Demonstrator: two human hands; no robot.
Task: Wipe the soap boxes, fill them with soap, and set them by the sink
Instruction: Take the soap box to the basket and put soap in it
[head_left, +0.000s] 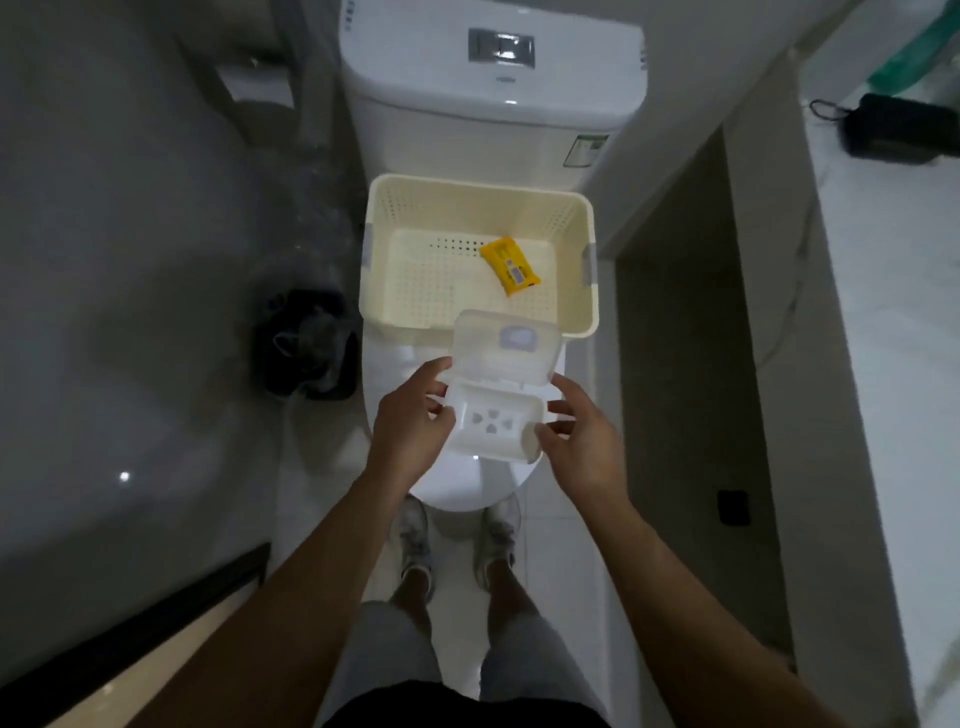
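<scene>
Toilet (493, 104), basket (384, 312) w/ soap (510, 265), bin (306, 345)

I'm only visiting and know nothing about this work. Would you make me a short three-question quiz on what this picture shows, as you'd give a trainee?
1. True or false: the clear hinged lid of the white plastic soap box stands open.
2. What lies in the cream perforated plastic basket? A) a folded cloth B) a yellow wrapped soap bar C) a bottle
3. Fill in: the basket rests on the closed white ______.

Key
1. True. The left hand and right hand hold the box by its sides, and its tray is empty.
2. B
3. toilet lid
</scene>
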